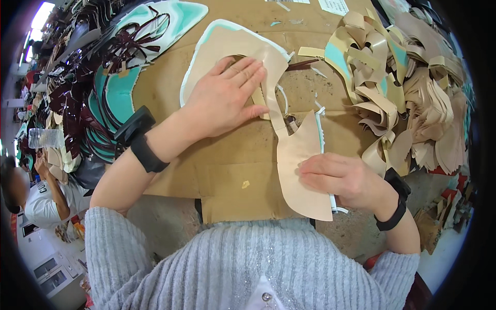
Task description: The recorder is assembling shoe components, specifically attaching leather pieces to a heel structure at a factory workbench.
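A long beige leather-like cut piece (301, 150) with a narrow neck lies over cardboard, its lower lobe reaching toward my body. Along the right edge of that lobe, my right hand (347, 178) pinches it between thumb and fingers. The wider upper part sits on a white and turquoise backing piece (192, 62), whose edge shows around it. My left hand (227, 95) rests flat there, fingers stretched out and thumb touching near the neck. White and turquoise backing also shows along the lobe's right edge, partly hidden by my right hand.
Cardboard (232, 175) covers the table. Beige and yellowish strips (372, 67) pile up at right, beside stacked beige pieces (429, 113). Dark red straps (77, 111) and turquoise pieces (120, 92) heap at left. Another person (49, 199) is at far left.
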The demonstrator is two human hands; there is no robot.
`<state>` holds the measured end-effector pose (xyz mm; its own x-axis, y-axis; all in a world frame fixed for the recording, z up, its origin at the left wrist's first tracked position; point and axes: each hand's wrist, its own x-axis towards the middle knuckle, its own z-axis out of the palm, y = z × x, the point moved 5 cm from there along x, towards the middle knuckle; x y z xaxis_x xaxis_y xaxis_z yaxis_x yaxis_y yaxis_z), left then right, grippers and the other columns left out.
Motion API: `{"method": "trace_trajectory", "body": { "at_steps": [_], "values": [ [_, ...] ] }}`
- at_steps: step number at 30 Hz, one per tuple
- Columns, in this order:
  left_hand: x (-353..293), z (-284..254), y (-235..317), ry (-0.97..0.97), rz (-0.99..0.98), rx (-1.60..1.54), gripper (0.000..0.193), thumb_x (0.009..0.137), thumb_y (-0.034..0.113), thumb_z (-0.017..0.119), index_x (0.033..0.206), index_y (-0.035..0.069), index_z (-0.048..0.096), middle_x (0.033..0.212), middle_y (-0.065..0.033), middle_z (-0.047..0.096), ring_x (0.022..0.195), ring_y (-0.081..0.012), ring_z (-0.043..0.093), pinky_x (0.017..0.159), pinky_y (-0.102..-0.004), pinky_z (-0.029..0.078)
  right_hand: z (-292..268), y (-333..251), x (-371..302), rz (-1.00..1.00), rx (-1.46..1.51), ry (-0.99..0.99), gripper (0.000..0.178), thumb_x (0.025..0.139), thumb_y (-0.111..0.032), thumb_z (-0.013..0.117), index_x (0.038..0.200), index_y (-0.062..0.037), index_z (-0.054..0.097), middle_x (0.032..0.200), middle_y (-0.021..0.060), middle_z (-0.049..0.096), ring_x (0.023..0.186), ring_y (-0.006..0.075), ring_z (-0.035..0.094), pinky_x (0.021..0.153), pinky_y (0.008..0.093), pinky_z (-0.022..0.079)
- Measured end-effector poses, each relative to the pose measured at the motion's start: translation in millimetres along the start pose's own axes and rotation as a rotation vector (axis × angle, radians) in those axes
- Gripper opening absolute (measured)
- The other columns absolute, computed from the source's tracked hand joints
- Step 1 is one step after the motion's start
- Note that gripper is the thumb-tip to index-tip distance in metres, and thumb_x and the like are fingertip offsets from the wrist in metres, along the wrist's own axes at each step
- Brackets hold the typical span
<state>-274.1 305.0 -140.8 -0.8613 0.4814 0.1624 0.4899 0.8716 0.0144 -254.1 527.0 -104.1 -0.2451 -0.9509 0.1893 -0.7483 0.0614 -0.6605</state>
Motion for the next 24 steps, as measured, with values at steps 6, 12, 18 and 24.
{"method": "trace_trajectory", "body": {
  "at_steps": [6,12,18,24],
  "values": [
    [31,-11,-12,-0.078,-0.065,-0.137,0.027,0.083,0.023,0.064,0.101,0.003,0.062,0.105,-0.0106,0.062,0.103,-0.0262,0.055,0.089,-0.0395,0.043,0,3,0,0.026,-0.013,-0.006,0.028,0.069,0.000,0.062,0.096,-0.0064,0.061,0.101,0.0045,0.064,0.096,0.0210,0.063,0.071,0.0310,0.055],
    [62,-2,-16,-0.106,-0.007,-0.588,0.020,0.078,0.014,0.069,0.085,0.003,0.054,0.082,-0.0094,0.054,0.083,-0.0274,0.053,0.071,-0.0350,0.044,0,4,0,0.021,0.006,-0.024,0.028,0.070,-0.001,0.061,0.097,-0.0071,0.061,0.102,0.0041,0.063,0.098,0.0214,0.062,0.071,0.0310,0.055],
    [51,13,-26,0.071,-0.019,-0.528,0.037,0.075,0.027,0.074,0.094,0.003,0.053,0.086,-0.0108,0.053,0.082,-0.0276,0.052,0.073,-0.0365,0.043,-5,3,5,-0.014,-0.014,-0.132,0.030,0.066,-0.001,0.063,0.096,-0.0053,0.061,0.100,0.0054,0.062,0.097,0.0242,0.062,0.073,0.0327,0.055],
    [26,-4,18,0.070,-0.063,-0.478,0.093,0.064,0.048,0.080,0.131,-0.002,0.040,0.125,-0.0183,0.048,0.116,-0.0358,0.047,0.098,-0.0418,0.039,-12,10,15,-0.036,-0.011,-0.194,0.015,0.068,-0.003,0.063,0.079,-0.0049,0.053,0.087,0.0046,0.057,0.087,0.0236,0.058,0.068,0.0339,0.052]
  ]
}}
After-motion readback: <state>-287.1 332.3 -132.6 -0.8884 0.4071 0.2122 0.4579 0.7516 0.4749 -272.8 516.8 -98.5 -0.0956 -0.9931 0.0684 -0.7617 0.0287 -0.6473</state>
